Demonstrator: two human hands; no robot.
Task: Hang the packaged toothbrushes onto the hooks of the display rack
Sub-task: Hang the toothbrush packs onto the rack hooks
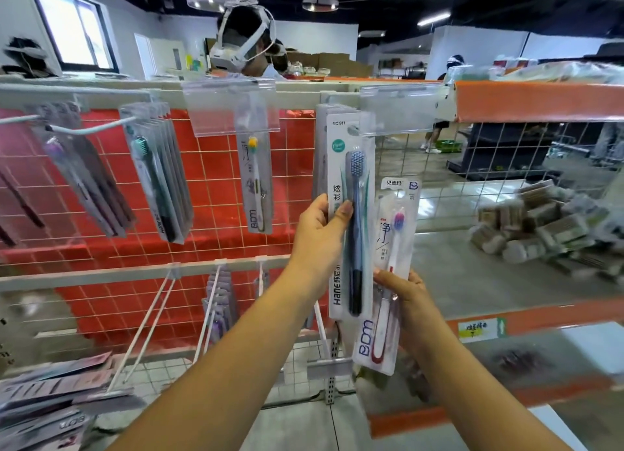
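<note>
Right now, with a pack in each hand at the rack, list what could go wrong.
1. The left hand grips the blue-brush pack by one edge, thumb on its face; that grip may let it twist or slip.
2. The clear price-tag holder covers the hook end, so the hang hole may miss it.
3. The right hand pinches the red-and-white brush pack low down; its top may knock the neighbouring pack.

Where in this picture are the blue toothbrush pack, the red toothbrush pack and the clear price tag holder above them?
blue toothbrush pack (354,221): head view, on the brush handle.
red toothbrush pack (393,234): head view, on the card's middle.
clear price tag holder (401,109): head view, on its front face.
</note>
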